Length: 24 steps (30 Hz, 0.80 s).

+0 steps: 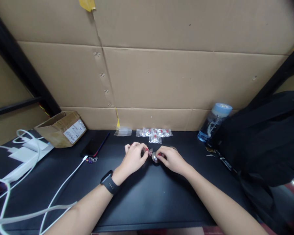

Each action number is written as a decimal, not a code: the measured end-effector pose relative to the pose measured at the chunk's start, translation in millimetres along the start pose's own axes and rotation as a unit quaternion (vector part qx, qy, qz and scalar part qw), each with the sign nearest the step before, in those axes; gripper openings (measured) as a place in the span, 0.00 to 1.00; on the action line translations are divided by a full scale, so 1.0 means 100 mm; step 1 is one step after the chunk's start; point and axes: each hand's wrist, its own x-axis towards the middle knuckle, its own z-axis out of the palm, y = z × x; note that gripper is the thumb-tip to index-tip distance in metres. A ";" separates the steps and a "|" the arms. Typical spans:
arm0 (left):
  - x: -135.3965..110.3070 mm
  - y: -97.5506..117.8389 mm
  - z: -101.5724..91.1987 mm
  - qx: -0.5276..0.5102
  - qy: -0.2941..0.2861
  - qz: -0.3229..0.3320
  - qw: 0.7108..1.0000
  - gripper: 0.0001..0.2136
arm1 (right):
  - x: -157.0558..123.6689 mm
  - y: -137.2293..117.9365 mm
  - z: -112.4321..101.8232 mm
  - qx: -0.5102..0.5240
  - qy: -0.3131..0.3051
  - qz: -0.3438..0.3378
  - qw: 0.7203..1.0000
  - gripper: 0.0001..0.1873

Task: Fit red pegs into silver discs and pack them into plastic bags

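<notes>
My left hand point(136, 156) is closed, its fingertips pinching a small shiny disc point(150, 151) that stands on edge. A black watch is on that wrist. Close beside it, my right hand point(171, 160) has thumb and fingers closed on another small silvery metal disc point(154, 158), tilted just above or against the black table. Red spots show at the fingertips of both hands; I cannot tell whether they belong to the discs. Behind my right hand, the rim of a further round piece point(173, 148) peeks out. Beyond the hands lie several silvery discs with red centres in clear bags point(155, 133).
A clear plastic bag point(123, 131) lies by the cardboard wall point(147, 78). To the left are an open carton point(61, 129), a dark phone point(94, 145), a keyring point(91, 160) and white cables point(61, 187). On the right stand a blue-lidded bottle point(214, 122) and a black backpack point(262, 137).
</notes>
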 end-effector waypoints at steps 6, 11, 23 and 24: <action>0.01 0.07 -0.07 -0.087 -0.015 -0.037 0.995 0.06 | 0.02 -0.08 0.03 0.207 0.084 0.042 0.974 0.06; 0.00 0.06 -0.04 -0.150 -0.010 -0.012 0.989 0.06 | 0.01 -0.11 0.12 0.365 0.063 0.075 0.926 0.10; 0.01 -0.02 0.04 -0.106 -0.033 0.031 0.993 0.05 | 0.01 -0.07 0.12 0.343 0.018 0.106 0.933 0.22; 0.02 -0.04 0.04 -0.101 -0.040 0.042 0.993 0.05 | 0.00 -0.08 0.12 0.314 0.020 0.097 0.944 0.23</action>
